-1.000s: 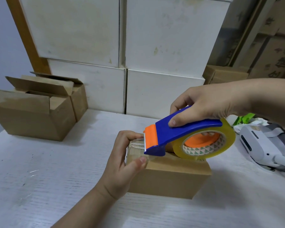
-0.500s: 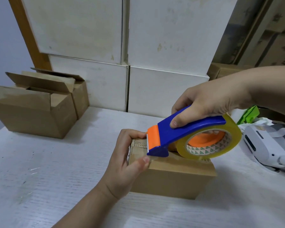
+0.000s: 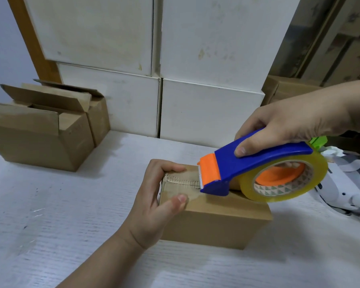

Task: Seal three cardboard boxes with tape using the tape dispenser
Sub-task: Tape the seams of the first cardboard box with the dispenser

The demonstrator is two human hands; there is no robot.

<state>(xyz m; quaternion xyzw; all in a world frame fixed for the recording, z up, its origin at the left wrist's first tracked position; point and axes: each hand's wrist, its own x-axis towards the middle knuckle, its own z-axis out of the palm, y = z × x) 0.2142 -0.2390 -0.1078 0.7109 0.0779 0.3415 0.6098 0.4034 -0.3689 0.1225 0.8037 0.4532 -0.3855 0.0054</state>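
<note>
A small closed cardboard box [image 3: 216, 223] lies on the white table [image 3: 50, 235] in the middle. My left hand [image 3: 156, 204] grips its left end, thumb on the near top edge and fingers over the far edge. A strip of clear tape [image 3: 183, 179] runs along the top seam from the left end. My right hand [image 3: 289, 123] holds the blue and orange tape dispenser [image 3: 243, 165] by its handle, with the orange blade end resting on the box top and the roll of clear tape [image 3: 283, 179] over the box's right part.
Two open cardboard boxes [image 3: 40, 132] with raised flaps stand at the back left of the table. White cartons [image 3: 206, 59] are stacked behind. A white device [image 3: 341, 190] and a green item [image 3: 318, 140] lie at the right edge.
The dispenser has slid to the right along the box top, leaving more tape laid on the seam. My left hand keeps its grip on the box's left end.
</note>
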